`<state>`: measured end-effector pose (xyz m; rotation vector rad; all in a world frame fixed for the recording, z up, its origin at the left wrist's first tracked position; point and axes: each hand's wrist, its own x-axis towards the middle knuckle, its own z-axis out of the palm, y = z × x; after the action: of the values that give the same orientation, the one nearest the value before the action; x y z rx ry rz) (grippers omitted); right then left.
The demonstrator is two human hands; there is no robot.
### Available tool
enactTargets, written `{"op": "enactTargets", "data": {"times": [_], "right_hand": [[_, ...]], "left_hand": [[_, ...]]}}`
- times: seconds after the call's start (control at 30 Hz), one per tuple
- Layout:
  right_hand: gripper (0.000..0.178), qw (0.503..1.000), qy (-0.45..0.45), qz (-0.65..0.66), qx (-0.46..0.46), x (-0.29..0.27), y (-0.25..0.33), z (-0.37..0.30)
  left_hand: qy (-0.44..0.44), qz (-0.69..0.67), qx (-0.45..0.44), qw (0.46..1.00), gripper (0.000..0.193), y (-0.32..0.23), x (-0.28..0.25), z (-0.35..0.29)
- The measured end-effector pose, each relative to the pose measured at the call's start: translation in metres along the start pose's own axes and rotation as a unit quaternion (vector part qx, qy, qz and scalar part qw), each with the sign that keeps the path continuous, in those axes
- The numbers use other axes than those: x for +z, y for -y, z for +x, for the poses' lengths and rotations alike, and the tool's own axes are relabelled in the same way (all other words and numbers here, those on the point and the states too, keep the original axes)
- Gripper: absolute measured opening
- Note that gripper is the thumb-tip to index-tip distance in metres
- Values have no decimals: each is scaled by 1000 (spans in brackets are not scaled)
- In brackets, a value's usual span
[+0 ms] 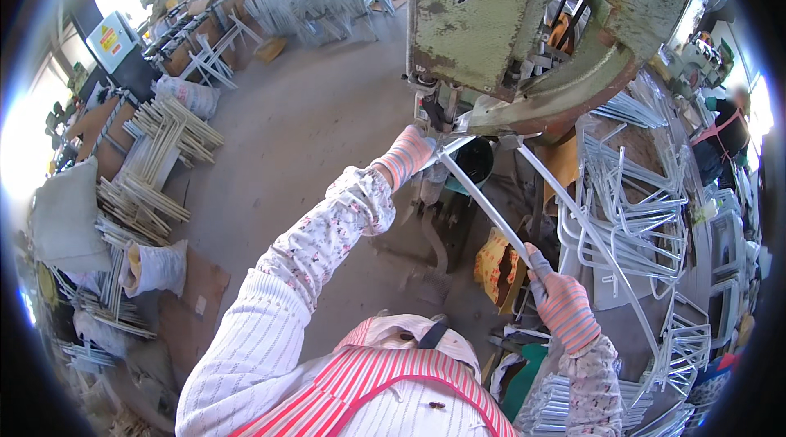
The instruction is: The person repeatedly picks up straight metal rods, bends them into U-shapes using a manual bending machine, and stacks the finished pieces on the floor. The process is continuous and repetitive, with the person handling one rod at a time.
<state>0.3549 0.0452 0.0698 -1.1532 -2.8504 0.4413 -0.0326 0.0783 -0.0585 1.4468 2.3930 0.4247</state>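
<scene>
A worn green press-like machine (467,24) stands in front of me. Under its head lies the near end of a silver tubular metal frame (489,206), whose two long legs slant back toward my right side. My left hand (407,156), in a striped orange and grey glove, is closed on the frame's end beside the machine's tool (434,105). Farther back, my right hand (565,306), gloved alike, is wrapped round one leg of the frame. The other leg runs free to the right of that hand. Machine parts partly hide the frame's far end.
Bent silver tube frames (630,216) are heaped close on my right. More tubes (172,130) lie stacked at left, near white sacks (155,267). A patterned yellow cloth (496,263) hangs below the frame. A pedal-like part (430,281) stands on the floor. Another person (722,138) is at far right.
</scene>
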Motion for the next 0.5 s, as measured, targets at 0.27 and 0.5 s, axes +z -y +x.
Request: {"op": "enactTargets", "data": {"times": [0.27, 0.5], "right_hand": [[49, 1000, 7, 1, -3, 11, -16, -1], [51, 997, 48, -55, 33, 11, -3, 3]], "left_hand": [[-348, 101, 107, 926, 23, -60, -41, -113], [-171, 102, 90, 976, 20, -36, -46, -122]]}}
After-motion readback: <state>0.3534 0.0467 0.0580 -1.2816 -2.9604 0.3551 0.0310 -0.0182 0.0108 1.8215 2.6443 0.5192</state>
